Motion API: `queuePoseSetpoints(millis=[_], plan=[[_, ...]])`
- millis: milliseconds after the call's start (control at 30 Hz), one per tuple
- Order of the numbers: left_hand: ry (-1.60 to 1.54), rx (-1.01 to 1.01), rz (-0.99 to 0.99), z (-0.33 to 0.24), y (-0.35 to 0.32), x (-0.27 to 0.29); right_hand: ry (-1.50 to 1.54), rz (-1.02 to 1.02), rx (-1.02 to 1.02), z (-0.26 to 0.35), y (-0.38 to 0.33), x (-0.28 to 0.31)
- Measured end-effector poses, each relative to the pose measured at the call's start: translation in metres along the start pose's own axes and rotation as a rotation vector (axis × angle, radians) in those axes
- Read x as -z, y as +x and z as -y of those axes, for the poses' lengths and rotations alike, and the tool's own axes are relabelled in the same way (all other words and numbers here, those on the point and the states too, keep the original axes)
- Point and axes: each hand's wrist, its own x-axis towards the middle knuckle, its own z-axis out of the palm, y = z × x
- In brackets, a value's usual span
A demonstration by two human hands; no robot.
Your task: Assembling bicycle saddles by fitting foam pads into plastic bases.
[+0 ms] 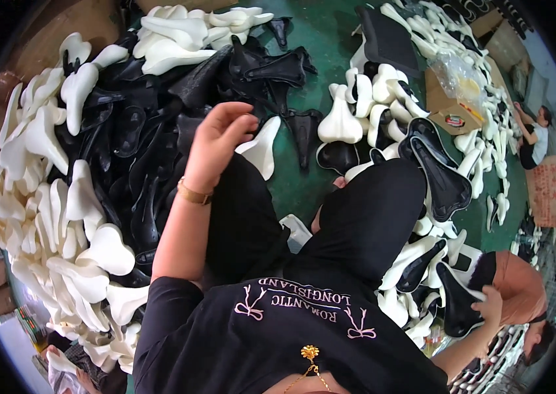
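Note:
My left hand [221,134], with a gold bracelet at the wrist, is raised over my left knee. Its fingers are loosely bent and apart, and nothing shows in them. Beside it lies a white foam bike-saddle pad [260,148], and a black plastic saddle base [305,134] rests on the floor further right. Far out to my right, my right hand [487,305] grips the edge of a black saddle shell [456,303], tilted beside a heap of white and black saddle parts. Another black shell with a pale rim [445,187] leans by my right knee.
White pads [48,138] and black bases [143,131] pile up on my left. A cardboard box [445,98] with clear plastic stands at the far right. A person in an orange-brown top [519,285] bends close by my right hand; another [537,141] sits farther off.

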Motion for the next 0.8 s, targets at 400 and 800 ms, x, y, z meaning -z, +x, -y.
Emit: queuePoseSetpoints(millis=[400,800], plan=[[0.253,0.308,0.011,0.031,0.055,0.066,0.263,-0.083,-0.217,0.101,0.154,-0.037],[0.638,0.398,0.531,0.291,0.124,0.105,0.391,-0.409,-0.911,-0.086,-0.091,-0.123]])
